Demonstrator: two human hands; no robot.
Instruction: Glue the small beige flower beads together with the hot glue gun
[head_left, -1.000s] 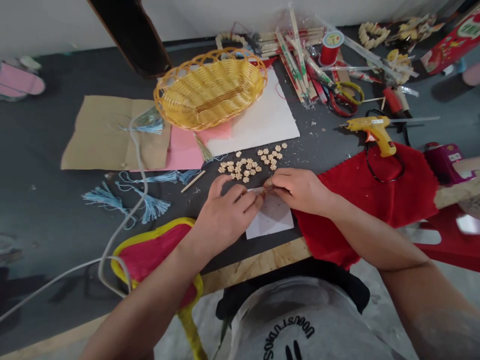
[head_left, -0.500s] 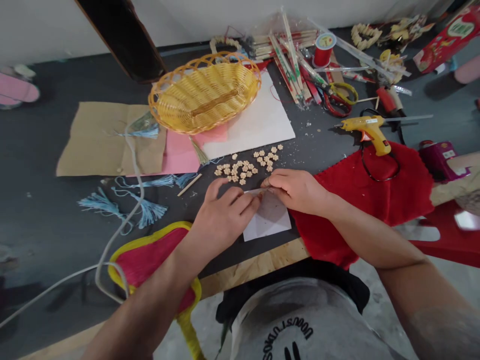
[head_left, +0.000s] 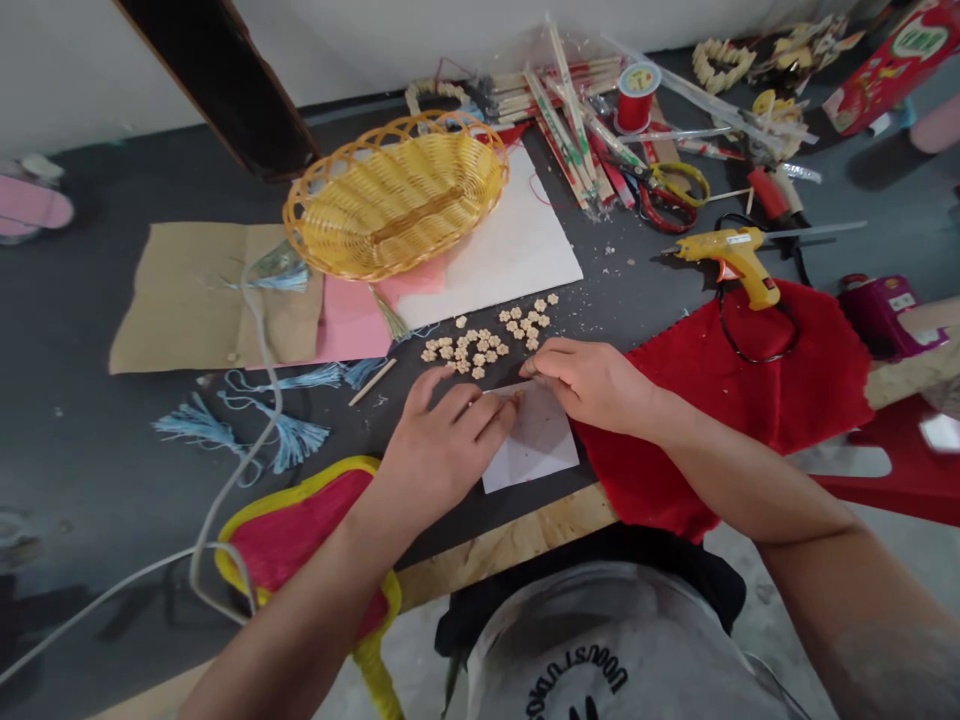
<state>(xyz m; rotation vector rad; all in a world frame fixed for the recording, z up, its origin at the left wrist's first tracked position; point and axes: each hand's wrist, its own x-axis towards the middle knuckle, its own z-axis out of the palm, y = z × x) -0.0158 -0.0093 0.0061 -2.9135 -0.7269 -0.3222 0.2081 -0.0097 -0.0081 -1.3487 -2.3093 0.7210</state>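
Observation:
A small white paper lies at the near edge of the dark table. My left hand rests over its left side, thumb and fingertips bent onto the paper, the fingers partly apart; whether anything is between them is too small to tell. At the paper's top right edge is my right hand, its thumb and fingers pinched together on something I cannot make out. Just beyond the hands, several small flower-shaped beige pieces are scattered. Red cloth spreads under and beside my right forearm.
Beyond the pieces stands a yellow wicker basket on white and pink sheets. Blue tassels and a white cord lie left. To the right are a yellow glue gun, scissors and a red thread spool.
The camera view has tilted slightly, shifting the table items. The fingertips of my two hands, close together before, now have a small gap between them.

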